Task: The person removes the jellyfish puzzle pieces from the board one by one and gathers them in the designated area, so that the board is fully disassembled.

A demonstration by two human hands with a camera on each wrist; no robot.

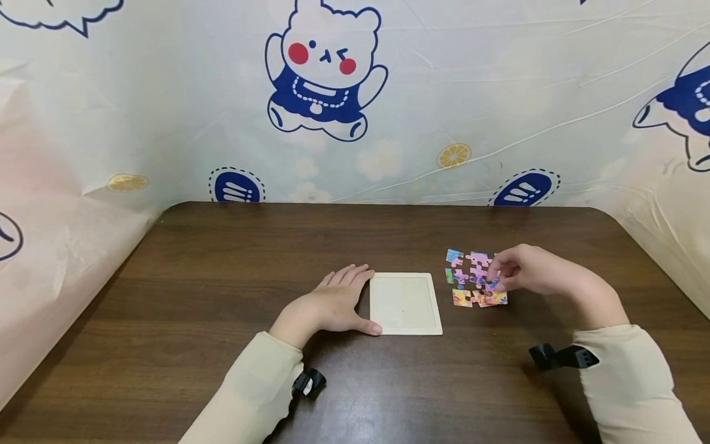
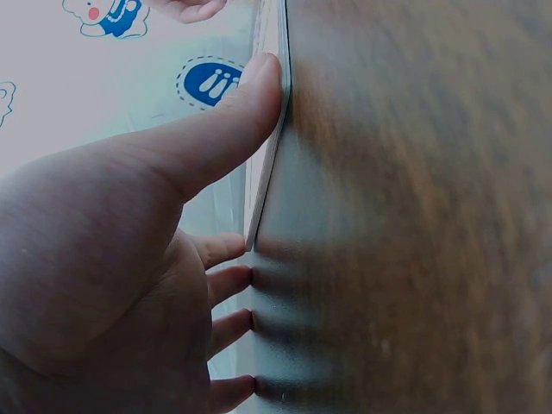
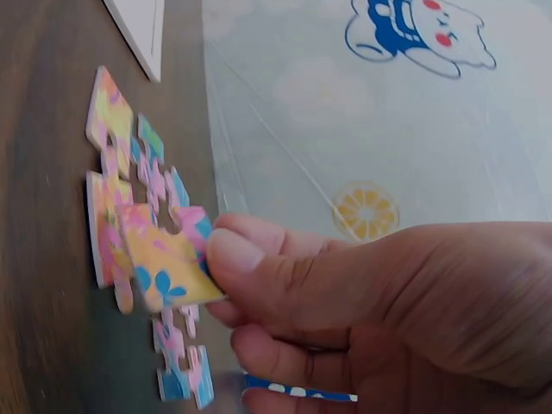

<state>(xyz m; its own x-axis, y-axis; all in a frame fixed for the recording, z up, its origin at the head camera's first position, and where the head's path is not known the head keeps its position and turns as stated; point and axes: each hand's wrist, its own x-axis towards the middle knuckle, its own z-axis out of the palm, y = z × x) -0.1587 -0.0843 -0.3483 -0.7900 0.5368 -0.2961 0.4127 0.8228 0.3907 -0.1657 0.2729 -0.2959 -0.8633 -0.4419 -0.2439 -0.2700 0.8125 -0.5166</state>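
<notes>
My left hand (image 1: 333,306) rests at the left side of a square cream puzzle tray (image 1: 405,305), fingers spread and straight. Its thumb lies on the near left corner, and the other fingertips touch the table around the far left corner. In the right wrist view my right hand (image 3: 345,302) pinches a yellow jigsaw puzzle piece (image 3: 168,263) with a blue flower, between thumb and index finger. The piece is tilted above a group of colourful loose puzzle pieces (image 1: 463,298), right of the tray. My right fingers partly hide that group in the head view.
Everything lies on a dark brown wooden table (image 1: 249,246). A pale printed sheet (image 1: 194,123) with cartoon bears and orange slices hangs behind and along both sides. A black wrist camera (image 1: 309,383) sits on the left sleeve, another camera (image 1: 563,357) on the right.
</notes>
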